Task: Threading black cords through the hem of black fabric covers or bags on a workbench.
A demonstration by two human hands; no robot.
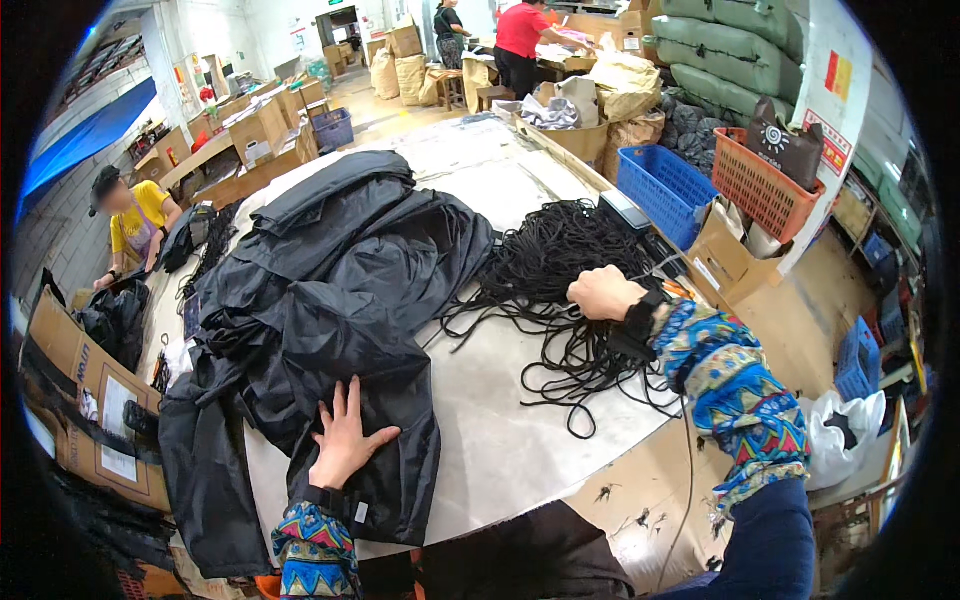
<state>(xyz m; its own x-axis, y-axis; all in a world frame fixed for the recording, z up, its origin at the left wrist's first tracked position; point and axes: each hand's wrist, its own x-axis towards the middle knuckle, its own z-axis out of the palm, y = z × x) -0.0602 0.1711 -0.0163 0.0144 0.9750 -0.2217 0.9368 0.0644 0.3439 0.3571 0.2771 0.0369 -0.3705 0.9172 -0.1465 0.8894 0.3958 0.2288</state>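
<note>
Smooth black fabric [370, 270] with a white label [361, 512], left of centre, is pressed by the spread left hand [346, 440]; centre-right, tangled black cords [560, 250] are overhung by the curled right hand [603, 293], its grip's contents unclear.

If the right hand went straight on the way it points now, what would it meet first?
The right hand would probably meet the tangled pile of thin black cords first, then perhaps the crumpled black fabric beyond, to the left. Whether it already touches the cords is hard to tell.
</note>
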